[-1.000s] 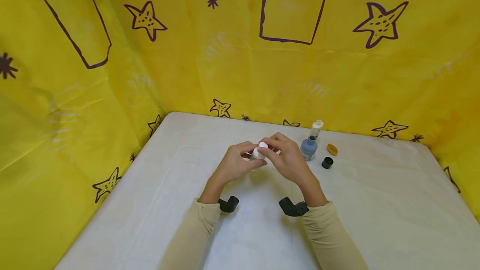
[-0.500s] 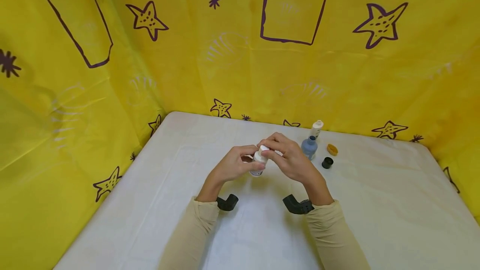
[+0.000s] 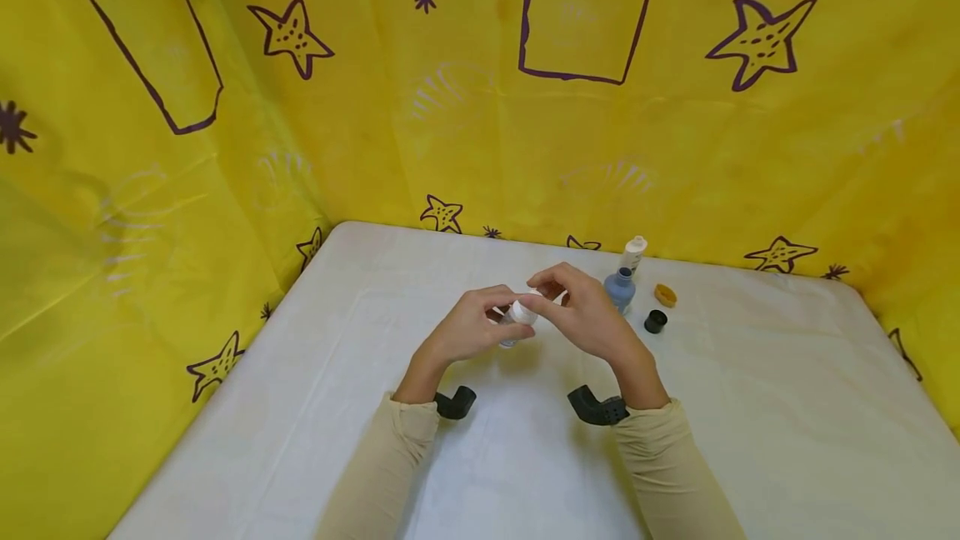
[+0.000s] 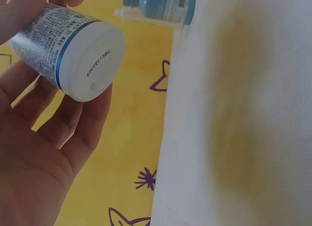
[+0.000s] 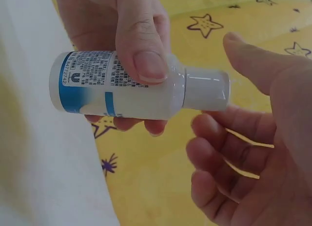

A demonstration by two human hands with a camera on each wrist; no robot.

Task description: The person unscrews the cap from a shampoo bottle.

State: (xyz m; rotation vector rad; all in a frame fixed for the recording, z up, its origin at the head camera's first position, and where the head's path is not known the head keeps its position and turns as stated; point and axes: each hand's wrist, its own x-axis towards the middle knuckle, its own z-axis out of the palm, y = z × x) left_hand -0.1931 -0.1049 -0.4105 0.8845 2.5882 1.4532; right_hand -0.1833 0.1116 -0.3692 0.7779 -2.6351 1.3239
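My left hand grips a small white bottle with blue bands and printed text, above the table. In the right wrist view its thumb presses on the label side while the fingers wrap beneath. A glossy white cap sits on the bottle's neck. Around that cap is my right hand, thumb lifted away from it and fingers loosely bent. The index fingertip lies at the cap's lower edge; whether it touches is unclear. The left wrist view shows the bottle's flat base with printed digits.
An uncapped blue bottle stands beyond my right hand, a slim white bottle behind it. A black cap and a small orange-yellow object lie to their right. Yellow patterned cloth rises behind the white-covered table.
My right hand's fingers were on the white cap and have since spread off it, with the thumb lifted. The left hand keeps its hold on the bottle, which has tilted slightly.
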